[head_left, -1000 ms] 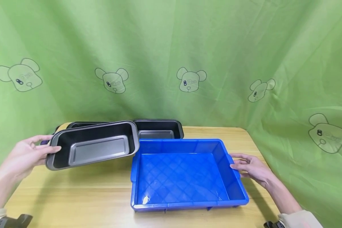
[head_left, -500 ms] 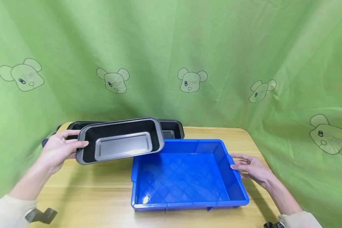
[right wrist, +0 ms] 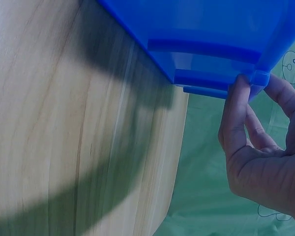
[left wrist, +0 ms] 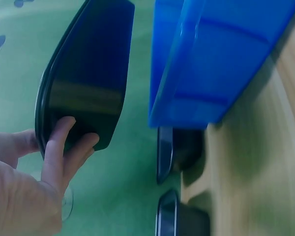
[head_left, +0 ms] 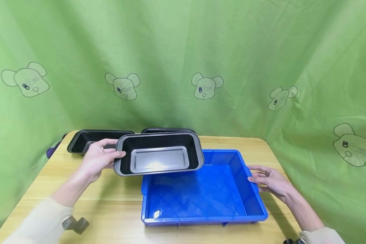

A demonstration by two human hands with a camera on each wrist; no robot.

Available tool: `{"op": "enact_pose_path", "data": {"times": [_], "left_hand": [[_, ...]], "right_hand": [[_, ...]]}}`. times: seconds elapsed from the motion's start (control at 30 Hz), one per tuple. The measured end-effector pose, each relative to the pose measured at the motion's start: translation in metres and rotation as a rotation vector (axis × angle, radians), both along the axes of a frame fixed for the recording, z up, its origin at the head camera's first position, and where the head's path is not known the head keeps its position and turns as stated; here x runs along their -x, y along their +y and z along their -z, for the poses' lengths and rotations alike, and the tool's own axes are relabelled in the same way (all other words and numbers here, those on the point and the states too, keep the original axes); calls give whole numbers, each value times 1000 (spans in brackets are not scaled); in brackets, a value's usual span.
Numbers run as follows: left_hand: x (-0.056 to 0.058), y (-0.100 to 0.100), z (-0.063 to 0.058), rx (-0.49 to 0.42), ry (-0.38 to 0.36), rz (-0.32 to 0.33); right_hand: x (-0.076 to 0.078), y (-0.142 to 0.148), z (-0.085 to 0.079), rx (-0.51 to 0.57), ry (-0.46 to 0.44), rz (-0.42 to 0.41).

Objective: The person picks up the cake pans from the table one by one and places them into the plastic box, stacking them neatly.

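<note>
My left hand [head_left: 99,159] pinches the left end of a dark loaf pan [head_left: 160,159], thumb inside the rim and fingers against its outer wall. The pan is held in the air, its right part over the back left corner of a blue plastic bin [head_left: 204,219]. In the left wrist view the pan's outer side [left wrist: 91,73] shows, raised beside the bin. My right hand [head_left: 271,181] grips the bin's right rim, thumb on top and fingers beneath, as the right wrist view also shows at the bin's edge [right wrist: 265,78]. Nothing lies in the bin.
Two more loaf pans stand at the back of the wooden table [head_left: 109,217]: one at the left [head_left: 79,144], another behind the held pan [head_left: 167,130], mostly hidden. A green curtain [head_left: 170,40] hangs around the back and sides. Something dark purple [head_left: 51,151] shows past the table's left edge.
My left hand has carried the loaf pan rightward from the left side to over the bin's back left corner, and it has levelled. The right hand has stayed on the bin's rim.
</note>
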State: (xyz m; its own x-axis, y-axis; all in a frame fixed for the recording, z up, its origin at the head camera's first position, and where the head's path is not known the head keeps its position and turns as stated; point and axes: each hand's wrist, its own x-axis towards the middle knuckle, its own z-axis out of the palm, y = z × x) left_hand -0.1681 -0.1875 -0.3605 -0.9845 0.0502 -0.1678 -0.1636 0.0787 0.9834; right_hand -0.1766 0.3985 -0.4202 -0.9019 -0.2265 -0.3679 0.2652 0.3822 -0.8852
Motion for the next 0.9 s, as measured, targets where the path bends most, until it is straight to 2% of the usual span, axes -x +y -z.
{"op": "enact_pose_path", "data": {"times": [0.27,0.9], "left_hand": [[2,34,5,1,-12,-13],[14,88,25,-42,-63,-25]], "right_hand": [[1,1,1,4,-2,-1],[0,0,1,6,-4,2]]}}
